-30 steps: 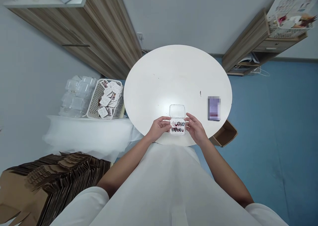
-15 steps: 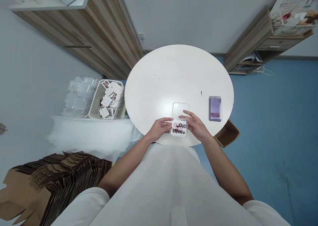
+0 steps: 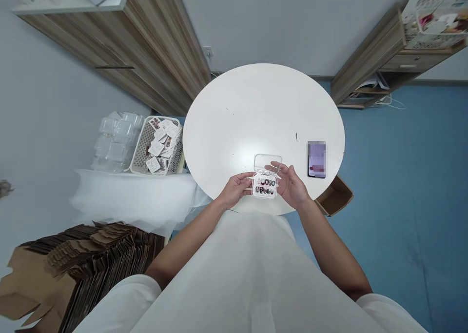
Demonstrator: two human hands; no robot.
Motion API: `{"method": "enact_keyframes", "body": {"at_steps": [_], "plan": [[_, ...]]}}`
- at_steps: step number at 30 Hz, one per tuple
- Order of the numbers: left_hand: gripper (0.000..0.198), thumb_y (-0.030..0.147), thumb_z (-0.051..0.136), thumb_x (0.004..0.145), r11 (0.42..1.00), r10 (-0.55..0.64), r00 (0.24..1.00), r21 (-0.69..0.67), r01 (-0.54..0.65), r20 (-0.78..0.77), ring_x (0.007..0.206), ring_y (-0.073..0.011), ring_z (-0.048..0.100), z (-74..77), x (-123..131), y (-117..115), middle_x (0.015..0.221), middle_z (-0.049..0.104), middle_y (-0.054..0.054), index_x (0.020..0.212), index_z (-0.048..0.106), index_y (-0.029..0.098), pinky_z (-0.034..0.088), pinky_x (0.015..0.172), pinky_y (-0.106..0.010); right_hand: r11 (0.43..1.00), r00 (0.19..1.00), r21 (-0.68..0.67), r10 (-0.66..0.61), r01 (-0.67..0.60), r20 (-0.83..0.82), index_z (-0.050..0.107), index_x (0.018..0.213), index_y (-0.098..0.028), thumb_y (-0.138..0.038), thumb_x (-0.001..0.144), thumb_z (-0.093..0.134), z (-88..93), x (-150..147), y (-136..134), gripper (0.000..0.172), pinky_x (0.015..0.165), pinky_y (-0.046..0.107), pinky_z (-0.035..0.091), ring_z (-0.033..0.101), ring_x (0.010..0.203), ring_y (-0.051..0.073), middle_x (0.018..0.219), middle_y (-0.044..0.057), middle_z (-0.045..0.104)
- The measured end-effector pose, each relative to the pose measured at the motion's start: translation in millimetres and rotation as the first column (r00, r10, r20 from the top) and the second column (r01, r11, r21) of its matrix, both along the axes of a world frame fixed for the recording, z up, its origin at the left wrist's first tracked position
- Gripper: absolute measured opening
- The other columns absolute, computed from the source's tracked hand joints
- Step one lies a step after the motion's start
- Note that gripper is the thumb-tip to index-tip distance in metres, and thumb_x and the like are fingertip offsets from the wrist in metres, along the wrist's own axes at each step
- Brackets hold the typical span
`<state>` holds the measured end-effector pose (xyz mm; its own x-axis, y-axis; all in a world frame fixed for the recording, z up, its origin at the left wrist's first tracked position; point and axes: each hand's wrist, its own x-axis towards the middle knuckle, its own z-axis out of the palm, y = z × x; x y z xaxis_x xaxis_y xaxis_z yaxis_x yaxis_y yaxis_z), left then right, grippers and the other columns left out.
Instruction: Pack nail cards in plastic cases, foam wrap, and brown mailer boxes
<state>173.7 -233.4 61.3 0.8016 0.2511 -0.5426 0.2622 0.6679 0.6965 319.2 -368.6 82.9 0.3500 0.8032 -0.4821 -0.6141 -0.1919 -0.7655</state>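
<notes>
A small clear plastic case (image 3: 264,195) is held over the near edge of the white table, its transparent lid (image 3: 267,163) swung up on the far side. Inside lies a card with two rows of press-on nails (image 3: 265,182), dark, red and pale. My left hand (image 3: 236,189) pinches the case by its left side, thumb toward the nails. My right hand (image 3: 291,186) is beside the right edge with fingers apart; its fingertips are behind the clear lid, and whether they touch it I cannot tell.
On the round white table (image 3: 256,104), a phone (image 3: 316,160) lies to the right. Left of it stand a white basket (image 3: 136,152) of cards and stacked clear boxes (image 3: 119,138). Flattened cardboard (image 3: 109,269) fills the lower left; an open carton (image 3: 334,197) sits below the table's right edge.
My right hand has loosened from the right side of the case and its fingers have spread. The lid has tilted slightly; the left hand keeps its hold.
</notes>
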Motion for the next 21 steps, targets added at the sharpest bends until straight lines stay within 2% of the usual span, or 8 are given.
{"method": "enact_keyframes", "body": {"at_steps": [5,10,13,16,19,21], "plan": [[0.041,0.044,0.058,0.076,0.998,0.033,0.999,-0.059,-0.033,0.007,0.085,-0.02,0.061,3.9,1,1,0.094,0.065,-0.012,0.105,0.06,0.015,0.049,0.073,-0.034,1.0,1.0,0.011,-0.003,0.003,0.016,0.054,0.111,-0.027,-0.07,0.077,0.019,4.2,-3,2,0.065,0.081,0.041,0.046,0.052,0.107,0.024,0.121,0.005,0.053],[0.043,0.044,0.057,0.076,0.999,0.014,0.999,-0.034,-0.012,0.05,0.088,-0.0201,0.059,9.8,0,-3,0.096,0.064,-0.012,0.108,0.059,0.015,0.049,0.071,-0.032,0.999,0.999,0.015,0.04,-0.04,0.014,0.057,0.106,-0.026,-0.066,0.079,0.029,3.6,-4,-1,0.056,0.08,0.042,0.046,0.052,0.105,0.025,0.117,0.006,0.055],[0.043,0.039,0.061,0.074,0.999,-0.014,0.999,0.034,0.013,0.035,0.089,-0.0188,0.059,11.5,-1,-9,0.1,0.062,-0.011,0.11,0.057,0.017,0.049,0.07,-0.03,0.998,1.0,0.057,0.025,-0.026,0.015,0.055,0.107,-0.027,-0.06,0.08,0.036,0.9,-5,-3,0.047,0.081,0.04,0.046,0.051,0.108,0.024,0.121,0.005,0.052],[0.052,0.031,0.07,0.066,0.989,-0.021,0.999,0.143,0.025,-0.029,0.086,-0.0171,0.059,10.4,-3,-14,0.104,0.06,-0.01,0.113,0.054,0.019,0.049,0.068,-0.028,0.998,0.999,0.068,-0.002,-0.001,0.033,0.052,0.11,-0.029,-0.056,0.079,0.042,-0.7,-6,-5,0.042,0.084,0.039,0.045,0.046,0.114,0.023,0.127,0.004,0.048],[0.054,0.028,0.072,0.063,0.98,0.02,0.998,0.199,-0.006,-0.065,0.082,-0.0152,0.06,7.8,-2,-16,0.103,0.06,-0.009,0.113,0.053,0.02,0.048,0.064,-0.025,0.999,0.999,0.037,0.004,-0.006,0.052,0.046,0.117,-0.031,-0.052,0.075,0.052,-2.1,-7,-7,0.047,0.087,0.038,0.045,0.045,0.117,0.023,0.131,0.004,0.044],[0.053,0.028,0.072,0.063,0.978,0.064,0.997,0.204,-0.052,-0.053,0.082,-0.0147,0.06,6.3,-1,-15,0.102,0.06,-0.008,0.111,0.053,0.02,0.048,0.064,-0.025,1.0,0.998,-0.004,0.009,-0.009,0.057,0.043,0.12,-0.033,-0.048,0.073,0.058,-4.4,-9,-10,0.051,0.086,0.037,0.046,0.048,0.112,0.022,0.129,0.004,0.046]]}}
